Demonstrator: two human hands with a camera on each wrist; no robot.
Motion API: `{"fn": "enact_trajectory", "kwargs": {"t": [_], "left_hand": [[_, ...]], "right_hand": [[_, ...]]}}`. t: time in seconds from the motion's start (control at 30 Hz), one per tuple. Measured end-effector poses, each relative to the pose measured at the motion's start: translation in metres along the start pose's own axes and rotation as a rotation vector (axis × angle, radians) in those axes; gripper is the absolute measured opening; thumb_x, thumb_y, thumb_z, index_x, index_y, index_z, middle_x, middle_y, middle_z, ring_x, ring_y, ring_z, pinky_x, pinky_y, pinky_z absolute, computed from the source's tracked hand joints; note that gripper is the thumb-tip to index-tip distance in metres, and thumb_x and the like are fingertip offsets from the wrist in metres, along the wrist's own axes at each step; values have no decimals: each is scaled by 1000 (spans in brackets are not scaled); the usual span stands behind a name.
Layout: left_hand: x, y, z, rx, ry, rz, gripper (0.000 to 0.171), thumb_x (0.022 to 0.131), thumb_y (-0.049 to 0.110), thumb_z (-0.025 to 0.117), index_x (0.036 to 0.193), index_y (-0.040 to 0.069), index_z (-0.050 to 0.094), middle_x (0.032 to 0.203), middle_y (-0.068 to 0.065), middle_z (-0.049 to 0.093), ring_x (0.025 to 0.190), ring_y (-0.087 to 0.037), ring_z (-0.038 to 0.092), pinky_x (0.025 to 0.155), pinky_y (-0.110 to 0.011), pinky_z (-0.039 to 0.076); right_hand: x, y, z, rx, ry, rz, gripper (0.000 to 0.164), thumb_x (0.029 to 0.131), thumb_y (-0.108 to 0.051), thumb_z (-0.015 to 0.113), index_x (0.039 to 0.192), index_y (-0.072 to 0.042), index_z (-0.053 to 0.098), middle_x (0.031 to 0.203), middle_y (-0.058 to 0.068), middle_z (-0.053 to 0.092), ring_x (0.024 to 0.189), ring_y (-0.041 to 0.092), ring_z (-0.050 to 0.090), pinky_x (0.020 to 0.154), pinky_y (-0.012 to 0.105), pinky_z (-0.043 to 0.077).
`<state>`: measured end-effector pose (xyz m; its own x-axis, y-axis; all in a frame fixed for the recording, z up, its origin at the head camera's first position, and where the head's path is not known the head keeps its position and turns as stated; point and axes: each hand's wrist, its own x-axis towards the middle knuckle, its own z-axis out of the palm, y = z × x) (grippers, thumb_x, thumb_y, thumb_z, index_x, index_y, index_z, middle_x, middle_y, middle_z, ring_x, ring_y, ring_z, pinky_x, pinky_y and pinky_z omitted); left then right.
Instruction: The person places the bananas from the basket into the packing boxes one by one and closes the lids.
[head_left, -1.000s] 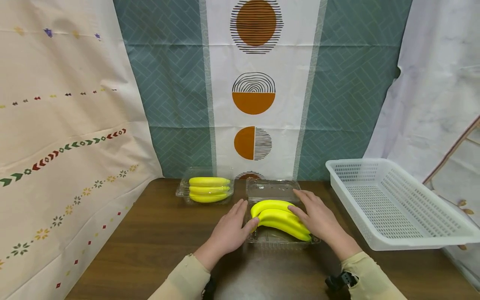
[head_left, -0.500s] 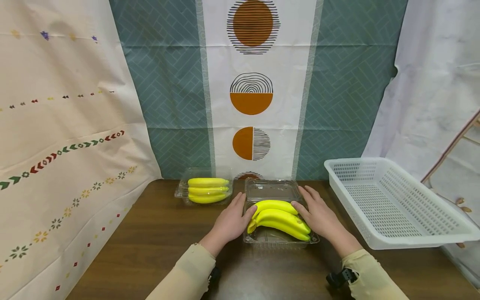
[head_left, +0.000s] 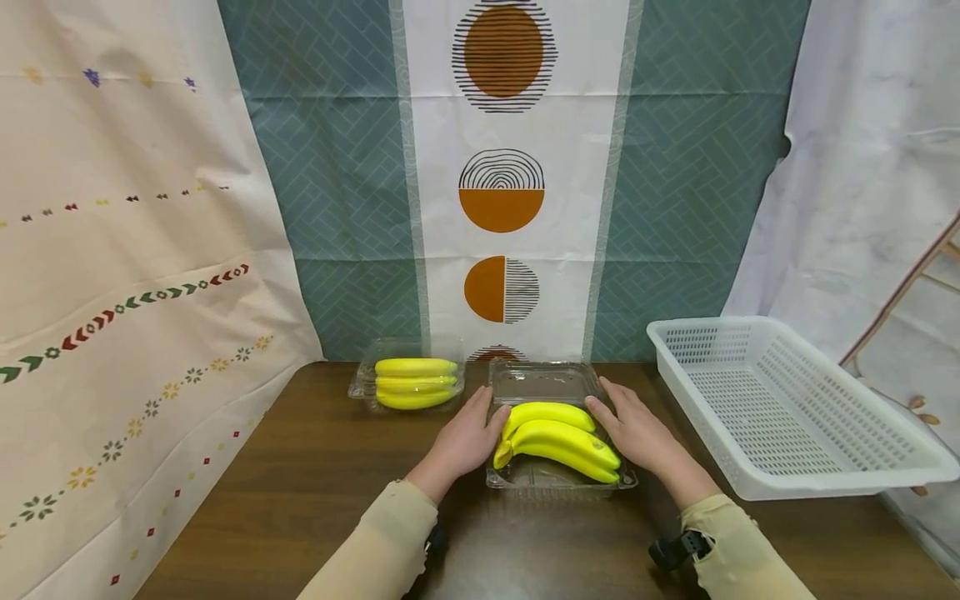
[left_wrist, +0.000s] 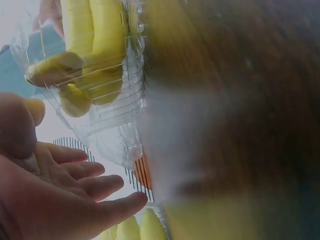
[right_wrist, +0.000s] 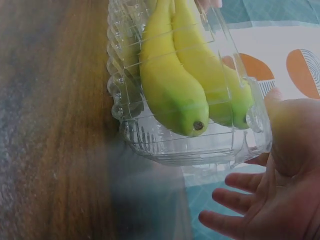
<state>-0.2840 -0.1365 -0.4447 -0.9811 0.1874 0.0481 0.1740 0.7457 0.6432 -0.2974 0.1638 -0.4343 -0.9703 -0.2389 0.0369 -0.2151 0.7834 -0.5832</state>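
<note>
A bunch of yellow bananas (head_left: 562, 442) lies in a clear plastic clamshell box (head_left: 534, 477), whose lid (head_left: 543, 383) is folded open at the back. My left hand (head_left: 463, 437) stands at the box's left side, fingers extended and thumb near the bananas' stem end. On the other side, my right hand (head_left: 637, 429) has its fingers spread, with the thumb close to the right rim. In the right wrist view, the banana tips (right_wrist: 182, 112) show through the ribbed box wall (right_wrist: 200, 158). The left wrist view shows the stem end (left_wrist: 55, 69) at the near side.
A second clear box holding several bananas (head_left: 415, 384) sits at the back left of the brown table (head_left: 322, 500). To the right stands a white perforated plastic basket (head_left: 757, 408). Patterned cloths (head_left: 337, 208) hang behind and at both sides.
My right hand has drawn back from over the bananas to the box's right side. The left thumb has shifted slightly off the stem end. The bananas stay in the box.
</note>
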Motion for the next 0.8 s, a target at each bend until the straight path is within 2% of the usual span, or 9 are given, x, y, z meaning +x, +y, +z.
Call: {"fn": "enact_trajectory", "kwargs": {"t": [0.53, 0.8], "left_hand": [[11, -7, 0, -36, -22, -24, 77, 119, 55, 40, 173, 1, 29, 179, -19, 30, 164, -38, 30, 131, -58, 27], [10, -6, 1, -85, -30, -31, 75, 119, 52, 43, 173, 2, 30, 177, -19, 33, 163, -40, 32, 130, -60, 28]], "right_hand": [[9, -1, 2, 37, -42, 16, 86, 118, -57, 39, 173, 6, 18, 177, 35, 18, 161, 59, 20, 125, 76, 22], [9, 0, 4, 69, -67, 11, 82, 120, -51, 38, 172, 9, 18, 177, 35, 15, 161, 58, 19, 125, 76, 21]]}}
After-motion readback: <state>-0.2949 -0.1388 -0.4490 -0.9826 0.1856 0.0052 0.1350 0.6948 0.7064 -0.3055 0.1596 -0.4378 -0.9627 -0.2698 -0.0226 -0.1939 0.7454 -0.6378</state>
